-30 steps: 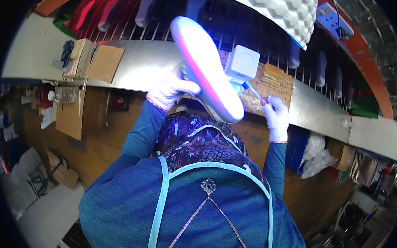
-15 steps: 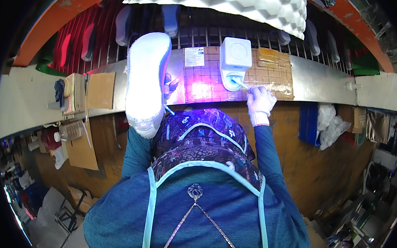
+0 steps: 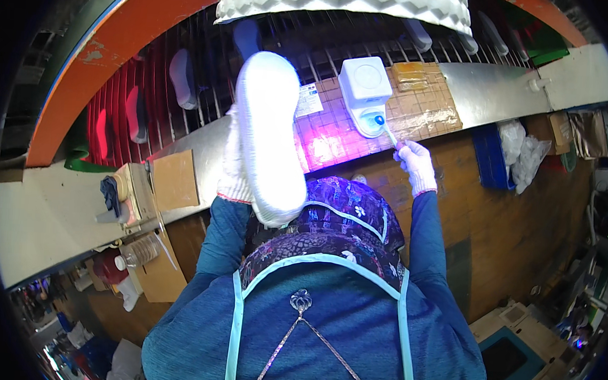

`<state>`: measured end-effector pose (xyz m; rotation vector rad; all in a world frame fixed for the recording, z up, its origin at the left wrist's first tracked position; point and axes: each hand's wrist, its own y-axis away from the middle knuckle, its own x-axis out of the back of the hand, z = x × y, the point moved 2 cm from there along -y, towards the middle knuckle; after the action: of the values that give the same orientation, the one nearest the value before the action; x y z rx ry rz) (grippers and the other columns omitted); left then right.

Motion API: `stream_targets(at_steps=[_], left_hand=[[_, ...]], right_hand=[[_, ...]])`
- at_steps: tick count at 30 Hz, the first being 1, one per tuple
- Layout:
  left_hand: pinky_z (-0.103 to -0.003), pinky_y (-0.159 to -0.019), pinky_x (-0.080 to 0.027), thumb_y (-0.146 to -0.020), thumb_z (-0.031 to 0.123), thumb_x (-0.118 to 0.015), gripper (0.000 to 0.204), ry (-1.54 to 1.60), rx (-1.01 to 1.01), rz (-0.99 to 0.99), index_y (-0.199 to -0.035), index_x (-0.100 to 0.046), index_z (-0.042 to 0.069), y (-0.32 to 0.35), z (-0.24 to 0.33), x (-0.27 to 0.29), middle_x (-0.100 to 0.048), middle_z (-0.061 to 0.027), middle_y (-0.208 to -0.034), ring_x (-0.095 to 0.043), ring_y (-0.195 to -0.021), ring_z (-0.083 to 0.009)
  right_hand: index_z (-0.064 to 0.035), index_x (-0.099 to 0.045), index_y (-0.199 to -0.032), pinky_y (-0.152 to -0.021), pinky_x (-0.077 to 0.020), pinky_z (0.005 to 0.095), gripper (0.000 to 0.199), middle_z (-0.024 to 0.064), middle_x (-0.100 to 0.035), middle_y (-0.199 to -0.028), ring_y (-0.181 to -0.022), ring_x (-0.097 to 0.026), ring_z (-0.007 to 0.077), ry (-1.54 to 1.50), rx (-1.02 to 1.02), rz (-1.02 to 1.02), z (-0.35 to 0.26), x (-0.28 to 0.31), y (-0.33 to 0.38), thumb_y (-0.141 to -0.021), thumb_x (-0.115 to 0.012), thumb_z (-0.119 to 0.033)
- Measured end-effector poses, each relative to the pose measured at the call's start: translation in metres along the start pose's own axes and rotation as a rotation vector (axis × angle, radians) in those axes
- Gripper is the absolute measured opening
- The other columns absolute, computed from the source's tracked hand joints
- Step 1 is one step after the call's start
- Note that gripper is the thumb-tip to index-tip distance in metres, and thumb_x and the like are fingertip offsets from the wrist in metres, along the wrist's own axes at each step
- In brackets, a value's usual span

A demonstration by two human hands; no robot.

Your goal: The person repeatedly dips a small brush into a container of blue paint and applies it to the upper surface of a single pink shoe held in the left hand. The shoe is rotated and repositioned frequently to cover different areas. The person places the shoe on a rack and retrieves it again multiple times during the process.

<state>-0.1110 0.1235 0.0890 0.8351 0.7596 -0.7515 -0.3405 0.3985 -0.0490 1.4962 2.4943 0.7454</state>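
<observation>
A thick, white shoe sole [image 3: 269, 135] is held up lengthwise in my left hand [image 3: 233, 168]. White glove fabric and a red-edged cuff show along its left side; the fingers are hidden behind it. My right hand [image 3: 417, 166], also in a white glove, pinches the pale handle of a small brush [image 3: 390, 133]. The brush's dark blue tip is at the open, cup-like mouth of a white plastic dispenser [image 3: 365, 84], just above or touching the bluish liquid in it. The dispenser stands upright on a taped cardboard sheet [image 3: 420, 113].
Behind the bench, a slatted rack [image 3: 312, 58] carries several soles under a pale, zigzag-patterned panel [image 3: 343, 4]. A brown block [image 3: 410, 77] lies right of the dispenser. At left are a cardboard piece [image 3: 176, 177] and a plastic bottle [image 3: 138, 250]; a blue bin [image 3: 490, 158] hangs at right.
The sole has moved right in the picture, showing more of my left glove. My right hand has drawn slightly back from the dispenser, so the brush's blue tip now shows. The whole view has turned.
</observation>
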Motion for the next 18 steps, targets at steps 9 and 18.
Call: stream_targets(at_steps=[9, 18], left_hand=[[-0.029, -0.094, -0.051, -0.100, 0.040, -0.058, 0.045, -0.588, -0.259, 0.043, -0.132, -0.059, 0.009, -0.035, -0.020, -0.025, -0.064, -0.0044, -0.123, -0.060, -0.108, -0.0128], [-0.028, -0.099, -0.047, -0.100, 0.024, -0.060, 0.051, -0.602, -0.472, -0.149, -0.143, -0.046, 0.002, -0.015, -0.024, -0.066, -0.057, -0.0087, -0.131, -0.056, -0.114, -0.0141]], right_hand=[[-0.0059, -0.074, -0.091, -0.074, -0.0463, 0.0366, 0.019, 0.0063, -0.068, -0.091, -0.082, -0.062, 0.0199, 0.519, 0.982, 0.407, -0.106, -0.016, 0.073, -0.072, -0.076, -0.005], [0.0008, -0.073, -0.101, -0.070, -0.0491, 0.0247, 0.017, 0.0054, -0.063, -0.100, -0.084, -0.061, 0.0122, -0.008, 0.748, 0.020, -0.152, -0.062, 0.127, -0.087, -0.074, -0.008]])
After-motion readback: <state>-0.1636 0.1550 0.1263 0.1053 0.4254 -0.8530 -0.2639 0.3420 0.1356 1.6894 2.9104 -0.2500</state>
